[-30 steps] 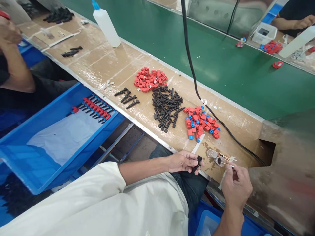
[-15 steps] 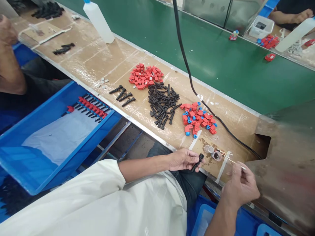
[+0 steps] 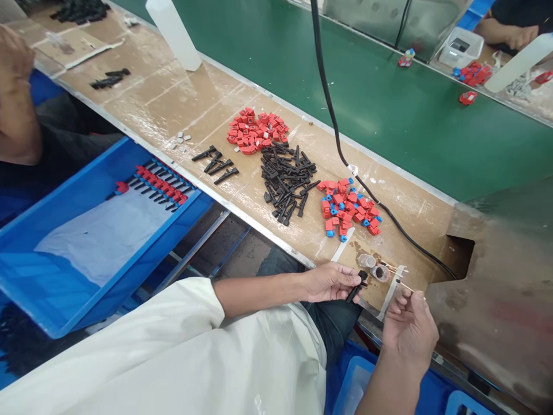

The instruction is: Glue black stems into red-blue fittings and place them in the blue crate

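Note:
My left hand [image 3: 330,282] pinches a small black plastic part [image 3: 358,286] at the near edge of the brown workbench [image 3: 181,109]. My right hand [image 3: 408,324] holds a thin wooden stick [image 3: 410,288] whose tip points toward that part. Just beyond both hands sit two small round clear caps [image 3: 373,267], one with dark residue inside. Farther up the bench lie a pile of red-and-blue pieces [image 3: 348,210], a heap of black parts [image 3: 286,180] and a pile of red pieces [image 3: 254,132].
A blue bin [image 3: 78,253] at left holds a row of assembled red-and-black parts [image 3: 158,183]. A black cable [image 3: 341,150] crosses the bench and the green conveyor belt [image 3: 389,109]. A white bottle [image 3: 175,34] stands behind. Another person's arm [image 3: 15,98] is at far left.
My right hand drew the stick back from the caps and moved it in toward the black part. My left hand lifted the part slightly toward the caps.

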`<action>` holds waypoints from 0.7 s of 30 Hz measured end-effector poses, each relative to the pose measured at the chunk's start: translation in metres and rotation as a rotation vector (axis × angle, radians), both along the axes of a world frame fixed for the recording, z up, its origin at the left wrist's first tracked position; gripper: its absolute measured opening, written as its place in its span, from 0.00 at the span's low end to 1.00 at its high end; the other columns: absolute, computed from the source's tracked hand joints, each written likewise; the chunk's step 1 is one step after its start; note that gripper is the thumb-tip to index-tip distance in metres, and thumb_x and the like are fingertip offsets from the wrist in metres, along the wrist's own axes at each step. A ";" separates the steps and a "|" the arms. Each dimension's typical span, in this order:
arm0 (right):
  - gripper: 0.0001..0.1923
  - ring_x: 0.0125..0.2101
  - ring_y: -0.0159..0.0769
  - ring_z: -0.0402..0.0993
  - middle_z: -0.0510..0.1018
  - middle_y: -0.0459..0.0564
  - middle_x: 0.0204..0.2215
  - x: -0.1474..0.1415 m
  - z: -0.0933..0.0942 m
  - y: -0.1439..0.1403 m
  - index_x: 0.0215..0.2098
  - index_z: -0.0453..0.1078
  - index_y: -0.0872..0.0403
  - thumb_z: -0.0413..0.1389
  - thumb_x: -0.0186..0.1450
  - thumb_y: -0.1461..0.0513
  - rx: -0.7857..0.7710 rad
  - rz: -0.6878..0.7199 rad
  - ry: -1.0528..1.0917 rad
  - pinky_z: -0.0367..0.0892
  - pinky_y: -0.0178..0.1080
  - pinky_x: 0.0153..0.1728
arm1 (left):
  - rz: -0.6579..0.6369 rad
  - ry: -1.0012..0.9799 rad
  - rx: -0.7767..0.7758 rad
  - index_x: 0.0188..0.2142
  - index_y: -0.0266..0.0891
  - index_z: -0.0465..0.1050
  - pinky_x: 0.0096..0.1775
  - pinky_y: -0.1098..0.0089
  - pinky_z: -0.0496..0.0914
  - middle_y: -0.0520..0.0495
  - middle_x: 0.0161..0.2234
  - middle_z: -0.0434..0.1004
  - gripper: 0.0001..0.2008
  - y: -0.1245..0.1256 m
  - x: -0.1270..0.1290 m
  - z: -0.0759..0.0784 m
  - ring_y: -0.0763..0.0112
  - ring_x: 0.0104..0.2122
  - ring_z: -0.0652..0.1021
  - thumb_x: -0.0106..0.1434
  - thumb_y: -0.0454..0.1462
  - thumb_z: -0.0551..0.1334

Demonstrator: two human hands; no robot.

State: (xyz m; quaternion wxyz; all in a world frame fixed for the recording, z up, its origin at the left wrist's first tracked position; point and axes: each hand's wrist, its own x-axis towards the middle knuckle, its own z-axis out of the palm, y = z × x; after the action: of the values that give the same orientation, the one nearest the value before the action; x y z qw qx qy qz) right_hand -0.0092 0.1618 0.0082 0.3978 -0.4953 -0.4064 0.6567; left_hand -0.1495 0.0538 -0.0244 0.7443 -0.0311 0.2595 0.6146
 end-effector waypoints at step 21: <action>0.18 0.23 0.32 0.69 0.76 0.47 0.26 -0.010 0.016 -0.049 0.35 0.74 0.56 0.65 0.59 0.50 0.529 -0.035 -0.504 0.66 0.36 0.25 | -0.061 0.038 0.120 0.37 0.30 0.77 0.23 0.79 0.63 0.48 0.28 0.76 0.27 -0.009 0.001 0.007 0.76 0.26 0.78 0.45 0.47 0.79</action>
State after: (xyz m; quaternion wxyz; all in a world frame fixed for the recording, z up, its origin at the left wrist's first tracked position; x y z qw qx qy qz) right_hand -0.0189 0.1131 0.0241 0.4106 -0.5283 -0.6390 0.3794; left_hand -0.1487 0.0453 -0.0171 0.7580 0.0334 0.2371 0.6067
